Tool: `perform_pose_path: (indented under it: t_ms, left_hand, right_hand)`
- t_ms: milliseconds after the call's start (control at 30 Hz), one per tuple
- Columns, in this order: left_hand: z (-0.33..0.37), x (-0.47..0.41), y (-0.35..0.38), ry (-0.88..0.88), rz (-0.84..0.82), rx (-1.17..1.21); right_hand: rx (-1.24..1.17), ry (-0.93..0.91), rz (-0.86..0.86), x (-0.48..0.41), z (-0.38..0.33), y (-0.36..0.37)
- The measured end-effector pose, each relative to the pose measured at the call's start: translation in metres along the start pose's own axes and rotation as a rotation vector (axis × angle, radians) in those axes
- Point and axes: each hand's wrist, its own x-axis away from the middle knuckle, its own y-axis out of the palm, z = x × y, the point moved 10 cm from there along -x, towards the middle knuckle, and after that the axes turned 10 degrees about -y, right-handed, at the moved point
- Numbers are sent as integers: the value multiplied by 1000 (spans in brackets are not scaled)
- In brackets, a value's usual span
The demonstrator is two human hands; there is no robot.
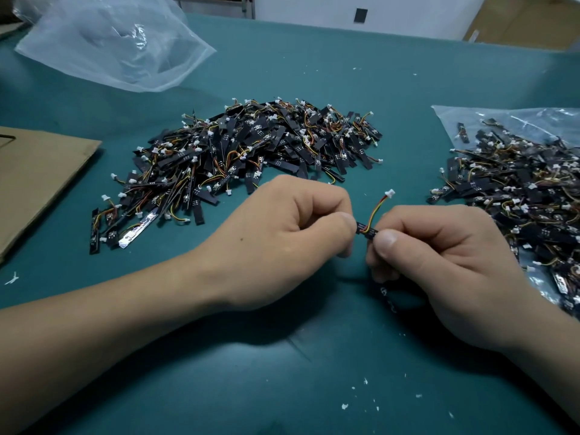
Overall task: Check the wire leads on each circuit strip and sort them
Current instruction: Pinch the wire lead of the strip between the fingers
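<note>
While both hands pinch it, short black circuit strip (366, 231) lies left-right between left hand (282, 243) and right hand (439, 265), leads (375, 211) rising far; sorting piles far-left and right, equally reachable

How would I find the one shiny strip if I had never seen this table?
Start at the big pile of black strips in the middle of the green table. Go to its near left corner, toward the brown cardboard. The shiny strip lies there, gleaming silver, while all its neighbours are black.
</note>
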Motion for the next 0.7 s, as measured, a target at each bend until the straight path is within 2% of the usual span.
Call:
perform_pose_path:
  t_ms: [67,167,700]
  left_hand:
    - [2,1,3,20,-31,-43]
    - [2,2,3,34,9,-112]
    - [4,2,6,42,-12,-61]
  right_hand:
    - [17,-12,-11,0,-2,0]
    - [47,-20,-20,0,-1,-1]
    - [16,-31,-45,0,-1,2]
